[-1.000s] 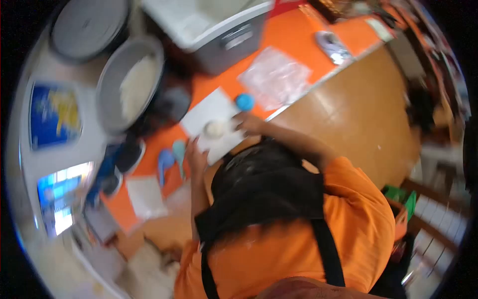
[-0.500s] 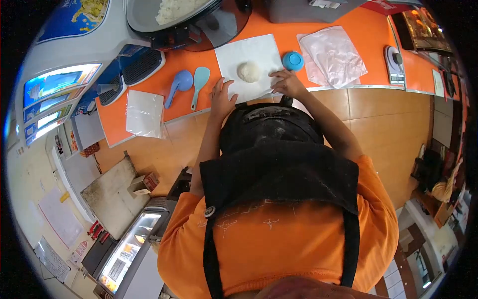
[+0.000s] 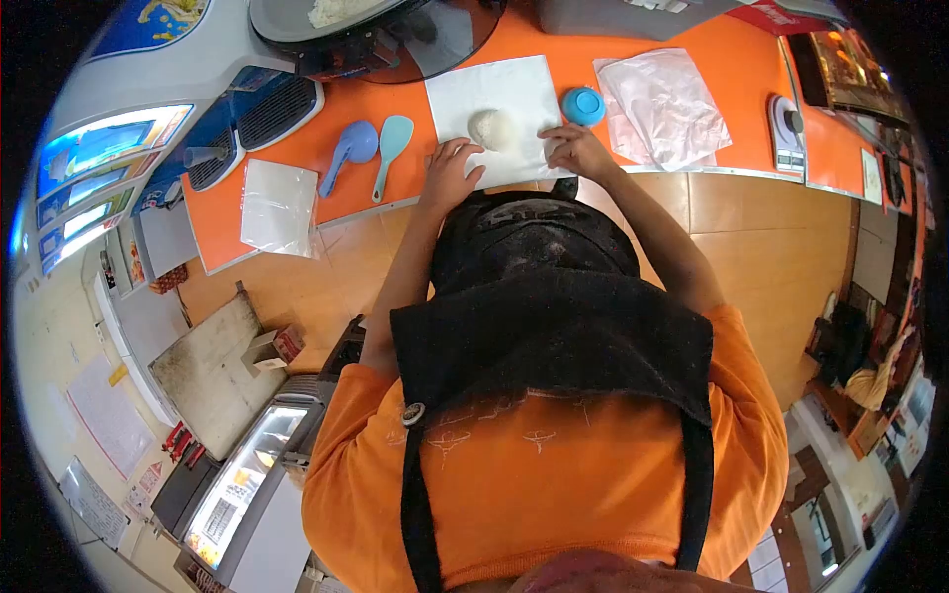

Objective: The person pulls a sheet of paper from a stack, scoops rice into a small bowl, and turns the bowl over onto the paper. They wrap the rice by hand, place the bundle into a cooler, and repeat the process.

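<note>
A rounded mound of white rice (image 3: 491, 129) sits on a white sheet of paper (image 3: 499, 83) at the front of the orange counter. My left hand (image 3: 455, 172) rests on the sheet's left front edge, its fingers spread. On the right side of the sheet, my right hand (image 3: 577, 150) has its fingers curled together at the edge; whether they pinch the paper is hard to make out. An upturned blue bowl (image 3: 583, 106) stands just behind my right hand. Left of the sheet lie a light teal paddle (image 3: 393, 148) and a blue scoop (image 3: 356, 144).
A cooker of rice (image 3: 326, 22) stands at the back left. Clear plastic sheets (image 3: 281, 208) overhang the counter's left front edge. Thin pinkish sheets (image 3: 662, 109) lie right of the bowl, and a small scale (image 3: 787, 133) stands farther right.
The camera view has shifted slightly. My left hand has moved a little inward along the sheet's front edge. The fingers of my right hand are drawn closer together.
</note>
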`<move>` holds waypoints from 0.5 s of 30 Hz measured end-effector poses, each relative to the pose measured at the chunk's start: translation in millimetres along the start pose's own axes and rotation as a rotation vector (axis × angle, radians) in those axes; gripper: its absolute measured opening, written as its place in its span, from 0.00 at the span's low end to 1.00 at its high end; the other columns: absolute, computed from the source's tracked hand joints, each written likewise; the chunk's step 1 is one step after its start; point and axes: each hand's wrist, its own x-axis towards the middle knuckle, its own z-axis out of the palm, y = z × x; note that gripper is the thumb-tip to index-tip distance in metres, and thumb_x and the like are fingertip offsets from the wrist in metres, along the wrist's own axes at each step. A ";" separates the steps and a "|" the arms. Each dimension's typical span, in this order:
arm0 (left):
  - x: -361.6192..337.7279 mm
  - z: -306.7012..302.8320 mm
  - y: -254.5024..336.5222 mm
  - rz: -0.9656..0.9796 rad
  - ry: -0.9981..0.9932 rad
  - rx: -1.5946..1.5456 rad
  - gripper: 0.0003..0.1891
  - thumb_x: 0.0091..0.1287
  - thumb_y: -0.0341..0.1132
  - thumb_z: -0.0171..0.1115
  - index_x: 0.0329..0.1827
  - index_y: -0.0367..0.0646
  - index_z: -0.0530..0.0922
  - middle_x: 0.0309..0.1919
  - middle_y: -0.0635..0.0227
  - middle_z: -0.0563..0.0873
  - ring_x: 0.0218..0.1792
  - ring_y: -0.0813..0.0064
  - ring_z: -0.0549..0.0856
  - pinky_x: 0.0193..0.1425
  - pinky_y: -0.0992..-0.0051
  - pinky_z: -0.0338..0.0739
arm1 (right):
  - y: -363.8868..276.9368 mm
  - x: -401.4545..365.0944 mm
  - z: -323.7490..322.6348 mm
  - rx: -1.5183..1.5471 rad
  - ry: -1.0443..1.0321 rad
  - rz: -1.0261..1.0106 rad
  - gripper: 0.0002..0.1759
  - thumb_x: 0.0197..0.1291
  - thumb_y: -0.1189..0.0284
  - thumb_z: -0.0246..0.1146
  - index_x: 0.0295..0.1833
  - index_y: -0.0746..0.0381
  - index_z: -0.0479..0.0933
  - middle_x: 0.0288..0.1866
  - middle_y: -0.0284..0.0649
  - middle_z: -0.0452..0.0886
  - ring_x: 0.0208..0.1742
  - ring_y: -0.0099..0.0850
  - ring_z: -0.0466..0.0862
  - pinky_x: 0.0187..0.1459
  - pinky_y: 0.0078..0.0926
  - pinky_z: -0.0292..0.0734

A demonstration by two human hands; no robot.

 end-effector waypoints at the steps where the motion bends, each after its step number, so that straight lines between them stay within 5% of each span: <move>1: 2.0 0.9 -0.8 0.004 0.002 -0.009 0.17 0.63 0.40 0.70 0.55 0.54 0.83 0.62 0.67 0.79 0.67 0.59 0.74 0.68 0.54 0.64 | 3.6 0.3 2.4 0.005 -0.012 0.022 0.08 0.47 0.77 0.73 0.35 0.56 0.90 0.63 0.37 0.83 0.64 0.36 0.80 0.64 0.40 0.73; 15: -2.0 2.8 1.7 -0.005 -0.014 0.012 0.17 0.63 0.41 0.70 0.55 0.55 0.83 0.61 0.68 0.81 0.65 0.59 0.76 0.68 0.57 0.65 | 2.0 0.1 3.5 -0.022 0.007 0.027 0.05 0.48 0.78 0.72 0.33 0.61 0.87 0.61 0.35 0.84 0.64 0.36 0.81 0.66 0.42 0.71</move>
